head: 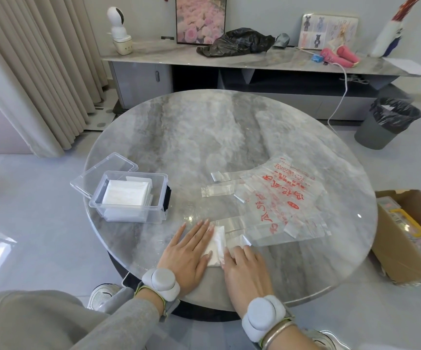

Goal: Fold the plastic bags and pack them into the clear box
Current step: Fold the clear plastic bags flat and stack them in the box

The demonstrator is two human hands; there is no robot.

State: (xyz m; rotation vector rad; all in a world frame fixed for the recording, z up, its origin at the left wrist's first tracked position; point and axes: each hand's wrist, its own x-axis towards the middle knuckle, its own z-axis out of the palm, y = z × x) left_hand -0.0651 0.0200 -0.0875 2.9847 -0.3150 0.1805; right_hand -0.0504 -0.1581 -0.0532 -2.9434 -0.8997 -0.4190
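Note:
A small folded white plastic bag point(216, 245) lies near the front edge of the round marble table point(204, 137). My left hand point(188, 251) presses flat on its left side with straight fingers. My right hand point(244, 266) lies flat on its right side, fingertips on the bag's clear strip. To the right, clear plastic bags with red print point(280, 200) are spread flat, their handles pointing left. The clear box point(131, 195) stands at the table's left with folded white bags inside; its lid point(103, 175) lies open behind it.
A cardboard box point(411, 236) with items sits on the floor at the right. A grey bin point(386, 122) with a black liner stands beyond it. A long sideboard point(229, 59) at the back holds a black bag, a picture and a small camera. Curtains hang at the left.

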